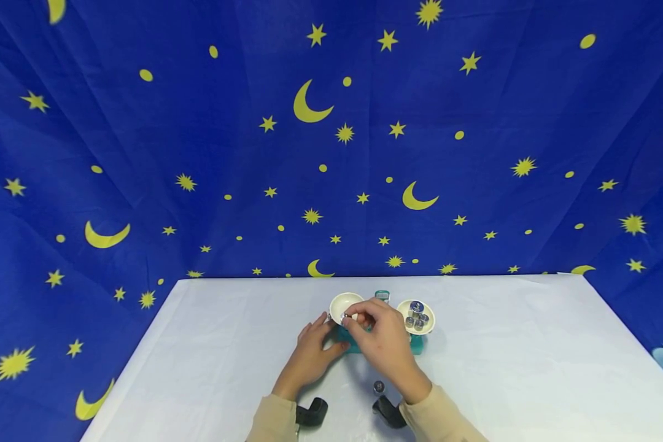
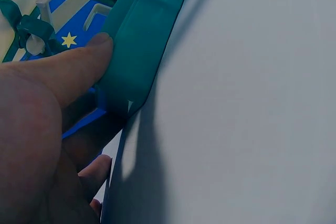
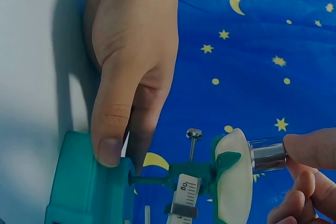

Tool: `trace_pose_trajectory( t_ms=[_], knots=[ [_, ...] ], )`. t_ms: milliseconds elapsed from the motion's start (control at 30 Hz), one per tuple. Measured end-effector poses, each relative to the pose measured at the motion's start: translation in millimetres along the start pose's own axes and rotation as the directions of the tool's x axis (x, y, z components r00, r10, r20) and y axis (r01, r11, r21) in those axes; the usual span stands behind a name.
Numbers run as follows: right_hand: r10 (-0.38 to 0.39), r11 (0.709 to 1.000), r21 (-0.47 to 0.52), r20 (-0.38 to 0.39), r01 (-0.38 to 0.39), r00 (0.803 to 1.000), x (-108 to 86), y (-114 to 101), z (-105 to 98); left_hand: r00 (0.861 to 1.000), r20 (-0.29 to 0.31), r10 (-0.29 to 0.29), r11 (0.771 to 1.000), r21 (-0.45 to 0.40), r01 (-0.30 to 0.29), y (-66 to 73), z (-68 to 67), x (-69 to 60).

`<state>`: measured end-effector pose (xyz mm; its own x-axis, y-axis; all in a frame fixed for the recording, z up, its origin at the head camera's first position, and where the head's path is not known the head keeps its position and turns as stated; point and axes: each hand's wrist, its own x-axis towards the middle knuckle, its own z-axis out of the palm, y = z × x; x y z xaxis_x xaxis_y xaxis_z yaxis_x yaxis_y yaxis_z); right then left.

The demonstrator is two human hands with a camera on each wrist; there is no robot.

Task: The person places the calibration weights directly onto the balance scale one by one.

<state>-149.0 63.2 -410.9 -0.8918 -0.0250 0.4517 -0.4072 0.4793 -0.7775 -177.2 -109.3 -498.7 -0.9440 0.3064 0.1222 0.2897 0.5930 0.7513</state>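
Note:
My left hand (image 1: 309,356) grips the left end of a teal balance base (image 1: 417,345). In the left wrist view its thumb lies on the base (image 2: 142,40), with fingers behind. My right hand (image 1: 383,337) pinches a shiny metal cylinder (image 3: 268,154) between thumb and fingers, at the white left pan (image 1: 342,301). The cylinder's end meets the pan (image 3: 233,182) in the right wrist view; whether it rests there I cannot tell. Several metal cylinders, one with a blue top (image 1: 417,306), sit in the right pan (image 1: 431,319).
Another small metal cylinder (image 1: 379,387) stands on the white table (image 1: 519,368), in front of the balance and near my right wrist. A blue cloth (image 1: 243,153) with yellow stars and moons hangs behind the table.

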Motion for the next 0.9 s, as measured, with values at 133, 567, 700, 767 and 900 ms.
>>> trace_pose_trajectory(
  t_ms=[133,567,700,767,900],
  knots=[
    [-0.028,1.0,-0.001,-0.017,0.028,0.999,1.8,1,3,1.0,-0.003,0.009,1.0,-0.001,-0.009,-0.5,0.0,0.1],
    [-0.055,0.998,-0.009,-0.033,0.055,0.998,5.9,-1,10,1.0,0.008,-0.001,1.0,-0.005,0.001,-0.8,-0.2,0.0],
    [-0.057,0.998,-0.025,-0.045,0.056,0.997,6.2,-1,14,1.0,0.013,-0.002,1.0,-0.003,0.002,-0.7,-0.6,0.6],
    [-0.057,0.998,-0.036,-0.052,0.056,0.997,6.3,-1,15,1.0,0.013,0.004,1.0,-0.001,-0.004,-0.5,-0.8,0.6],
    [-0.06,0.995,-0.078,-0.071,0.055,0.996,6.9,0,19,1.0,0.016,0.012,1.0,-0.001,-0.012,-0.6,-1.0,0.3]
  ],
)
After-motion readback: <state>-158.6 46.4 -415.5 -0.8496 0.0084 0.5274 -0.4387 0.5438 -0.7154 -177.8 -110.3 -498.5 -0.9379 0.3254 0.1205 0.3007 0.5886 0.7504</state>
